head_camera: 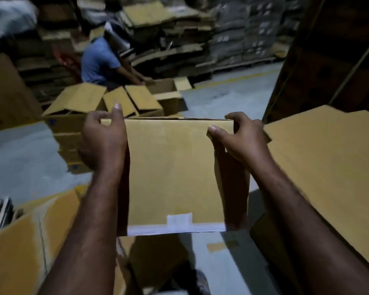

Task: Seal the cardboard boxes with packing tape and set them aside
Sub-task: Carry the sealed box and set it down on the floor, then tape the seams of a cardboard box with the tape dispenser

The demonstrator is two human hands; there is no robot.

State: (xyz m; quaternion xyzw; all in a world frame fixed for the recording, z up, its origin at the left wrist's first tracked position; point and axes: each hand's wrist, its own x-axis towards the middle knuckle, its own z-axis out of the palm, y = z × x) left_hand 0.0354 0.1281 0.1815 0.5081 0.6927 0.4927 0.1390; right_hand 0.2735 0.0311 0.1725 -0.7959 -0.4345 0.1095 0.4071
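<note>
The light in here is dim. A person in a blue shirt crouches on the pale grey concrete floor. Behind that person rise slumped stacks of flattened cardboard. To the person's right stand wrapped bundles on pallets, with a yellow line painted on the floor before them. Farther right looms a dark brown wall.

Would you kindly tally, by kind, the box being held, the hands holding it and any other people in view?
cardboard box, held: 1
Hands gripping it: 2 (left hand, right hand)
Other people: 1 (person in a blue shirt)
Total: 4
</note>
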